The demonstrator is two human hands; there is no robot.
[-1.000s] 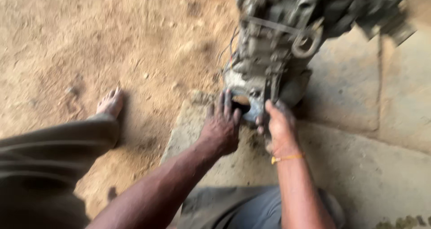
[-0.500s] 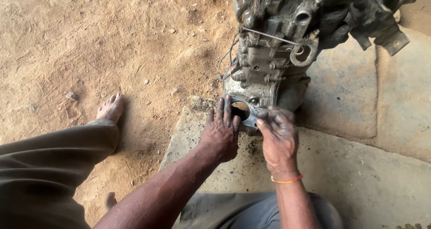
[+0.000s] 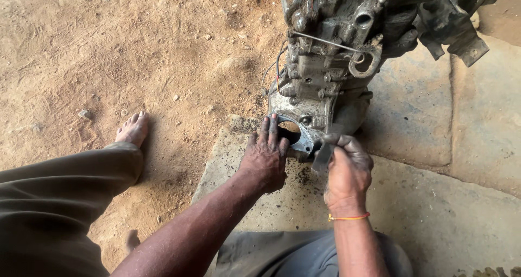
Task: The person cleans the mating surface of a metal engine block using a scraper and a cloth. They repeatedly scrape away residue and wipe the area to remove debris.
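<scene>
Hands work a greasy gearbox [image 3: 336,54] on a stone slab [image 3: 434,212]: left hand [image 3: 266,157] flat on its flange [image 3: 296,133], fingers spread; right hand [image 3: 347,171] pinching a flat scraper [image 3: 324,155], which may slip on the grease.

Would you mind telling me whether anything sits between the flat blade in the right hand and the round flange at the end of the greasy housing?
Nothing visible does. The right hand holds the flat blade right at the flange edge, while the left hand rests on the flange's other side, clear of the blade.
</scene>
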